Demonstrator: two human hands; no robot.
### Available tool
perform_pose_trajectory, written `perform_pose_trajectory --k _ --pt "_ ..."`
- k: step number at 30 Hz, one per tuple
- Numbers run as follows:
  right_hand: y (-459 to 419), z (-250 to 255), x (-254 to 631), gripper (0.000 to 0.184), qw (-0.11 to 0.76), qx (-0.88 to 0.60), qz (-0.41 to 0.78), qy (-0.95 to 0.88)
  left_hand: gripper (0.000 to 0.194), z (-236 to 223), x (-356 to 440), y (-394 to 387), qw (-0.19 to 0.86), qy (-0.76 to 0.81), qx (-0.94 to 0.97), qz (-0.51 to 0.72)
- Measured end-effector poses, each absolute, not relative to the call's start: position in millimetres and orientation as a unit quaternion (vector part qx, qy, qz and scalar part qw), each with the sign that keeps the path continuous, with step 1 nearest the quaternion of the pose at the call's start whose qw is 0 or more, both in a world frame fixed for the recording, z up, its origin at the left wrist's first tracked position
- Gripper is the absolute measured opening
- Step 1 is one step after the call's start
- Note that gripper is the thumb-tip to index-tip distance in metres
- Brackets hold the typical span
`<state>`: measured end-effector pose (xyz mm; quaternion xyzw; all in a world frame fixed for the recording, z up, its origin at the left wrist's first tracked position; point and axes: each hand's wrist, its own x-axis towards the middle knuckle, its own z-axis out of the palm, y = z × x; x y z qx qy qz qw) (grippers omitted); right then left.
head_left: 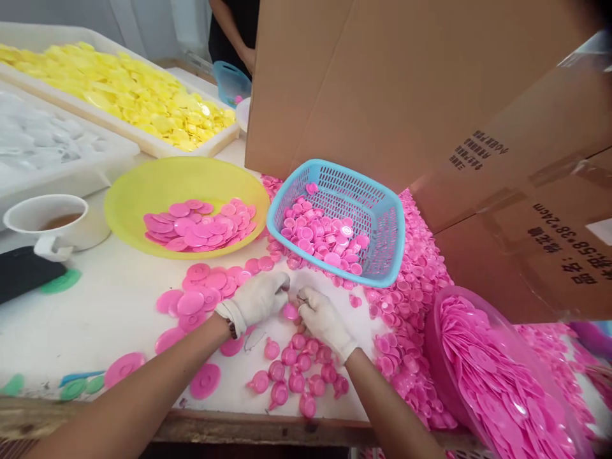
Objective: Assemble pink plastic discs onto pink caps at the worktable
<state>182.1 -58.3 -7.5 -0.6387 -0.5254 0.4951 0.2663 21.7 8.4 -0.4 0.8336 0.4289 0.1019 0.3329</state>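
Note:
My left hand [261, 298], in a white glove with bare fingertips, is closed in a pinch; whatever it holds is hidden. Opposite it, my right hand [327, 322], gloved the same way, has its fingers closed at the edge of a small pink toy piece [290, 311]. That piece sits between the two hands, partly covered. Just below them, several pink toy teapots [296, 381] with short spouts lie grouped on the white tabletop [215, 408]. Flat pink toy plates [191, 303] are scattered left of my left hand.
Behind my hands stands a blue basket [335, 175] of small pink cups. A yellow bowl [124, 191] holds pink discs. Loose pink pieces [406, 376] and a pink tub [437, 312] lie right, before cardboard boxes [382, 83]. A mug [86, 223] stands left. Another person's arm [232, 29] shows behind.

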Motion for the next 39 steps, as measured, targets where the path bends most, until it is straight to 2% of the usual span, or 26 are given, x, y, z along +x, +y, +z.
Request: perform_pose_trajectory --k 3,5,7,9,11,13,17,19,20,22,25,28,30,34,39 --pt "-67.0 18.0 185.5 0.008 0.302 -0.612 0.443 -0.582 0.019 6.9 13.0 21.7 0.2 0.512 0.827 0.117" --pt "-69.6 42.4 192.3 0.006 0.388 -0.607 0.376 -0.583 0.023 5.4 11.1 29.9 0.13 0.545 0.821 0.107" --pt "-72.2 65.1 202.1 0.025 0.487 -0.616 0.272 -0.557 0.026 0.5 11.4 35.5 0.088 0.551 0.826 0.082" --pt "-77.3 78.9 212.1 0.042 0.527 -0.633 0.181 -0.538 0.027 -4.5 12.9 37.9 0.064 0.547 0.832 0.068" --pt "-85.6 79.5 218.0 0.041 0.482 -0.66 0.138 -0.56 0.026 -7.2 15.0 37.6 0.047 0.544 0.834 0.077" --pt "-95.2 67.8 216.5 0.029 0.375 -0.67 0.143 -0.624 0.026 -7.4 17.5 35.7 0.048 0.546 0.831 0.093" --pt "-107.0 30.6 195.2 0.017 0.085 -0.623 0.165 -0.76 0.025 -4.5 21.7 29.6 0.144 0.534 0.824 0.121" --pt "-105.4 16.3 185.7 0.017 0.004 -0.623 0.144 -0.769 0.024 -3.3 22.2 26.3 0.224 0.516 0.809 0.17" --pt "-102.8 11.6 183.3 0.018 -0.002 -0.631 0.134 -0.764 0.023 -2.7 22.2 24.8 0.265 0.504 0.797 0.203" --pt "-95.3 7.2 183.1 0.025 0.053 -0.649 0.137 -0.746 0.019 -1.3 22.3 21.6 0.35 0.477 0.765 0.254" --pt "-83.2 11.0 188.9 0.036 0.21 -0.67 0.192 -0.685 0.008 0.9 26.4 14.9 0.485 0.43 0.712 0.27" --pt "-75.5 18.9 194.0 0.025 0.3 -0.665 0.272 -0.628 0.009 2.1 35.4 2.8 0.576 0.381 0.668 0.278" --pt "-73.3 20.5 197.4 0.015 0.302 -0.657 0.33 -0.607 0.01 2.3 40.9 -7.0 0.601 0.363 0.659 0.27" --pt "-72.7 8.4 207.5 0.01 0.267 -0.632 0.488 -0.541 0.013 0.1 45.5 -21.7 0.646 0.392 0.631 0.173" --pt "-67.4 -6.2 215.4 0.009 0.225 -0.621 0.516 -0.546 0.01 -11.8 48.5 -23.2 0.681 0.415 0.595 0.101"
